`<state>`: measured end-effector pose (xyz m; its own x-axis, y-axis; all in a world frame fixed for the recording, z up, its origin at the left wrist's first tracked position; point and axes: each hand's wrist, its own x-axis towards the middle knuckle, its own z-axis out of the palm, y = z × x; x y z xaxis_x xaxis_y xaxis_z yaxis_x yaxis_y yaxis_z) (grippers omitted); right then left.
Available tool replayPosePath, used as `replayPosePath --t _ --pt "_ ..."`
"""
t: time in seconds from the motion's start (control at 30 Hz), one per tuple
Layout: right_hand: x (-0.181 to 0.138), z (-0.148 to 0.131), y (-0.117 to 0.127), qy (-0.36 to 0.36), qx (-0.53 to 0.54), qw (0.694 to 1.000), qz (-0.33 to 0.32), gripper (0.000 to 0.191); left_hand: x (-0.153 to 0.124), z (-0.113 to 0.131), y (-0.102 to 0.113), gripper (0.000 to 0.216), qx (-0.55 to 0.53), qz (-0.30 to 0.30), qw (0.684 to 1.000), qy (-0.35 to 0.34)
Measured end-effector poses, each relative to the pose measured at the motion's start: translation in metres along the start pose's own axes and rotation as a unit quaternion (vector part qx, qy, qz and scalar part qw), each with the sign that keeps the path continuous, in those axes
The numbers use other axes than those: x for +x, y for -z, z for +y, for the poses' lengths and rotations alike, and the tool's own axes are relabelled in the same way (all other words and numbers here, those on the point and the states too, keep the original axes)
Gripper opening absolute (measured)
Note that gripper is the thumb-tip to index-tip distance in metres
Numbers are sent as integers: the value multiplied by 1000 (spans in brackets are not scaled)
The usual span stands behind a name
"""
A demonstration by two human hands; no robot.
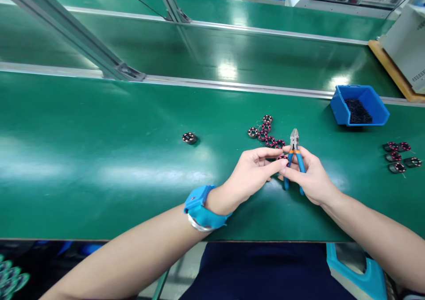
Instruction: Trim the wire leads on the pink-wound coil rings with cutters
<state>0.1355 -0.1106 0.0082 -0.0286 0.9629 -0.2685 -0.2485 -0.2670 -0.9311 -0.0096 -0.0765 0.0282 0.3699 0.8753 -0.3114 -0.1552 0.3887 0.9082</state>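
My left hand (254,169), with a blue strap at its wrist, pinches a small wound motor stator (283,158) between thumb and fingers; the fingers hide most of it. Blue-handled diagonal cutters (294,143) rest in my right hand (310,174), jaws pointing away from me. My right thumb reaches over to the stator, and the two hands almost meet. Just beyond them lies a cluster of several similar stators (262,135), ring-shaped, with dark bodies and reddish windings; thin wire ends stick out of some. One lone stator (189,138) sits farther left on the green bench.
At the right, several more stators (393,156) form a group. Behind them a blue bin (341,109) holds small dark pieces. A metal rail (232,85) runs along the bench's back, with a slanted metal post (83,39) at the left. A pale box (407,48) stands back right.
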Motion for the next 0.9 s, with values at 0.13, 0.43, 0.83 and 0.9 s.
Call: replayPosePath --t 0.13,0.43,0.83,0.9 --pt "0 0 0 -7 3 1000 -4 63 2 -3 1 22 -8 -9 1000 22" --pt "-9 -25 28 -59 -88 992 -72 48 2 3 22 15 20 -43 997 62" --pt "-12 -50 50 -154 -251 905 -307 32 -3 8 40 18 107 -163 974 113" --pt "-13 -49 51 -153 -270 898 -312 33 -3 7 40 18 115 -170 972 112"
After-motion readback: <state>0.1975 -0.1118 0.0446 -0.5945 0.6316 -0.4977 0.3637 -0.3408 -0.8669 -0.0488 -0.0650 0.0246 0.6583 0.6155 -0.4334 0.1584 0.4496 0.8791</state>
